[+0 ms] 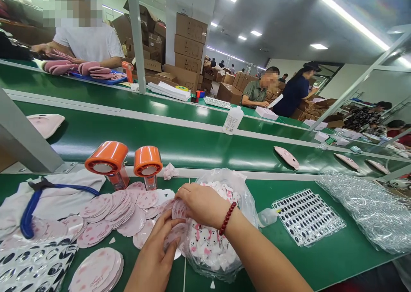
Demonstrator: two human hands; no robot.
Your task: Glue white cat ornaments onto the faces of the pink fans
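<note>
My right hand (201, 204), with a red bead bracelet (227, 218) on its wrist, grips a small stack of pink round discs (178, 209) over a clear plastic bag (221, 236) full of small white cat-face pieces. My left hand (157, 253) comes up from below, its fingers touching the same stack from underneath. Many more pink discs (109, 213) lie fanned out on the green table to the left, with another pile (96, 270) at the front edge.
Two orange-capped dispensers (109, 161) (147, 163) stand behind the discs. Sticker sheets (306, 217) and clear bags (369, 206) lie to the right, blue-handled cutters (32, 206) on cloth to the left. The green conveyor (192, 144) carries pink parts; other people work beyond it.
</note>
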